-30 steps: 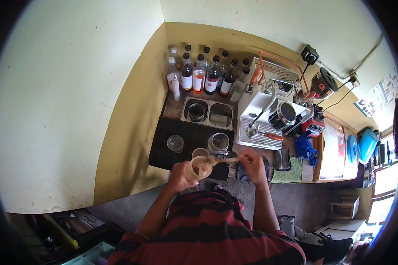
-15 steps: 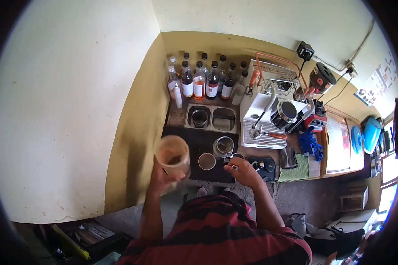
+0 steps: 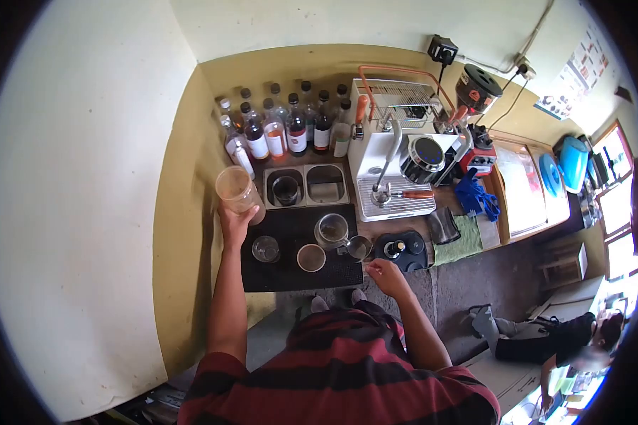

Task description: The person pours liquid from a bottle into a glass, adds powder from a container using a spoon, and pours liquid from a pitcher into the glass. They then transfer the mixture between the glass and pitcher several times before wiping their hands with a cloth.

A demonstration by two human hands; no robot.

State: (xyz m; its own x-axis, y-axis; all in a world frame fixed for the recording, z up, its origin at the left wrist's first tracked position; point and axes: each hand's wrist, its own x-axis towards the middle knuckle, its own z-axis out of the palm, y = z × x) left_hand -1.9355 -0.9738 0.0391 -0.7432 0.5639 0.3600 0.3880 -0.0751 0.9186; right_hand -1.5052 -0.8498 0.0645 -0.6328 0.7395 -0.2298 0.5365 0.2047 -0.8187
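My left hand (image 3: pixel 235 224) is wrapped round a clear plastic jar (image 3: pixel 235 185) with brown residue on its inside, raised over the left end of a black mat (image 3: pixel 290 279). On the mat stand a clear glass (image 3: pixel 265 248), a brown-filled round cup (image 3: pixel 311 258) and a glass pitcher (image 3: pixel 331 228). A smaller cup (image 3: pixel 359 247) sits beside the pitcher, at the mat's right edge. Just in front of that small cup is my right hand (image 3: pixel 391 278), its fingers curled together; what they hold, if anything, cannot be made out.
A two-basin steel insert (image 3: pixel 305 168) with a dark cup lies behind the mat, several bottles (image 3: pixel 296 134) behind it. The espresso machine (image 3: pixel 393 198) stands right of it. A black tamping stand (image 3: pixel 410 259) and green cloth (image 3: pixel 458 241) lie along the front. A person (image 3: pixel 560 340) is far right.
The view has shifted, moving the counter leftward. My left hand has carried the jar farther back, uncovering the clear glass. My right hand is now slightly nearer the counter's front edge.
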